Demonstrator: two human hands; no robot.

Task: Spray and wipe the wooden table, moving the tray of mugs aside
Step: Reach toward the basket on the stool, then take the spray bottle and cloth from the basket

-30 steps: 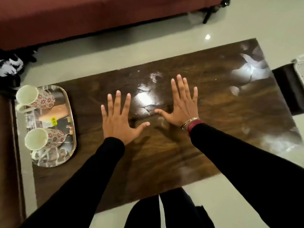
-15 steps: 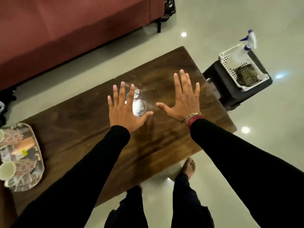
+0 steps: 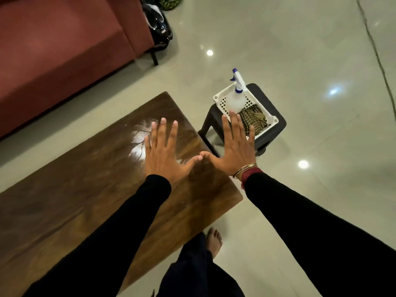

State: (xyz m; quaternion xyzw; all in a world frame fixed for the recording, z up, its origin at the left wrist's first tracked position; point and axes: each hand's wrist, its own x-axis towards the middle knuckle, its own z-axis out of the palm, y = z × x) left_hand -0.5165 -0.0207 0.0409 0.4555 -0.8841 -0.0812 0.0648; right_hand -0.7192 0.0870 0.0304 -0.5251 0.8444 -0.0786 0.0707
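Observation:
The dark wooden table [image 3: 85, 189] fills the lower left, its right end near the middle of the view. My left hand [image 3: 161, 153] is held flat above that end, fingers spread, holding nothing. My right hand [image 3: 236, 146] is spread the same way, past the table's right edge and in front of a black stool. A clear spray bottle [image 3: 235, 97] with a blue and white nozzle stands in a white basket [image 3: 272, 121] on the stool, beside a checked cloth [image 3: 255, 118]. The tray of mugs is out of view.
A red sofa [image 3: 64, 50] runs along the far left behind the table. A dark helmet [image 3: 158, 28] lies on the floor by the sofa's end. The black stool [image 3: 276, 129] stands just off the table's right end. Glossy tiled floor [image 3: 300, 50] lies beyond; my bare foot [image 3: 213, 241] is below.
The view has swung to the right: the tray of mugs has left the frame and the stool with basket has moved toward the centre. Both hands stay spread, the right now off the table's edge.

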